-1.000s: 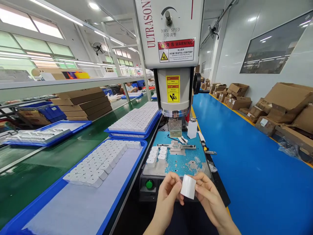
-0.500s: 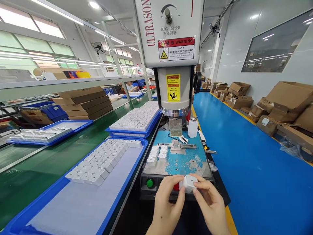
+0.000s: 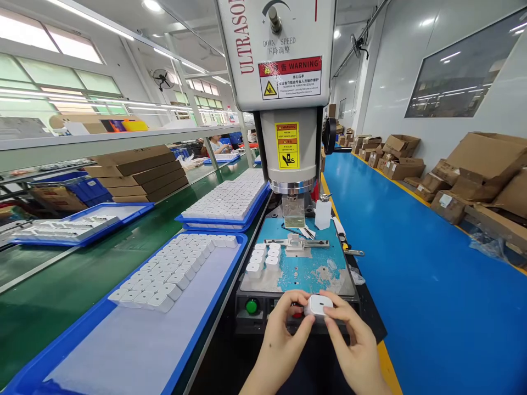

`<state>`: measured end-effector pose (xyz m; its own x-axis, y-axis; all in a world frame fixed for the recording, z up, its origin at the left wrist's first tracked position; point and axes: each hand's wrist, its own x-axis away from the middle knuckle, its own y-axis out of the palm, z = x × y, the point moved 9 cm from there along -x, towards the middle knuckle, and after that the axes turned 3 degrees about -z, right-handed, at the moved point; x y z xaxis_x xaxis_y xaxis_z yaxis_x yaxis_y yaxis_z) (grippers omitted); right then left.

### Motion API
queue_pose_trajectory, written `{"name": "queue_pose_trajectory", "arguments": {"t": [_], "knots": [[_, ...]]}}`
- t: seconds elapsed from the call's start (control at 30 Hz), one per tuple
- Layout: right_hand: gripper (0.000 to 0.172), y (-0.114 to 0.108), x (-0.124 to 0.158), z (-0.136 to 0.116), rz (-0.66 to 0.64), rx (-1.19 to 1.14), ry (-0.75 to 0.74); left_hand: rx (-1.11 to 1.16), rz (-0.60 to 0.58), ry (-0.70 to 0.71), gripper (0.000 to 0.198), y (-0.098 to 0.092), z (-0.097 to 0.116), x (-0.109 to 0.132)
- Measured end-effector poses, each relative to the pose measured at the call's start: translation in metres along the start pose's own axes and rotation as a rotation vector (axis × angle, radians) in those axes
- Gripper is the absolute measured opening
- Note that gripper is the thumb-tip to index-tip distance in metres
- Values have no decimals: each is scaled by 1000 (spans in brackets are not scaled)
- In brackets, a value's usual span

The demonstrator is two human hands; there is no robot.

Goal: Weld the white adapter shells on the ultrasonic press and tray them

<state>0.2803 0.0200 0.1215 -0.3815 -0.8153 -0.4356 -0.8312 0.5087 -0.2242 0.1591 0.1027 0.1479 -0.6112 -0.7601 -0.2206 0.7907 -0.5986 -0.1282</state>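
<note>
Between the fingertips of my left hand point(image 3: 288, 329) and my right hand point(image 3: 349, 332) is a small white plastic housing point(image 3: 318, 305), box-shaped with rounded corners and a dark slot in its top face. Both hands pinch it from opposite sides, in front of the press base's front edge. Beyond them lies the blue work plate point(image 3: 307, 274), with several like white housings point(image 3: 262, 258) in two rows on its left. A clear fixture point(image 3: 297, 244) sits mid-plate under the horn point(image 3: 293, 211) of the ultrasonic press point(image 3: 290, 145), apart from it.
To the left, a blue tray point(image 3: 197, 334) holds rows of white housings; fuller stacked trays point(image 3: 242, 219) stand behind it. A green button point(image 3: 251, 306) is on the press base. A white bottle point(image 3: 323, 213) stands at the plate's back right. Cardboard boxes point(image 3: 444, 203) line the right wall.
The housing has been tilted in my fingers, so its slotted top face now shows more level. Both hands stay pinched on it. The view has shifted slightly.
</note>
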Motion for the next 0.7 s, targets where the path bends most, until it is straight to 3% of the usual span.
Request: {"name": "queue_pose_trajectory", "arguments": {"t": [0.27, 0.7], "knots": [[16, 1, -2, -8, -15, 64, -47, 67, -85, 3, 12, 3, 3, -1], [13, -3, -3, 1, 0, 83, 34, 141, 35, -75, 11, -9, -22, 0]]}}
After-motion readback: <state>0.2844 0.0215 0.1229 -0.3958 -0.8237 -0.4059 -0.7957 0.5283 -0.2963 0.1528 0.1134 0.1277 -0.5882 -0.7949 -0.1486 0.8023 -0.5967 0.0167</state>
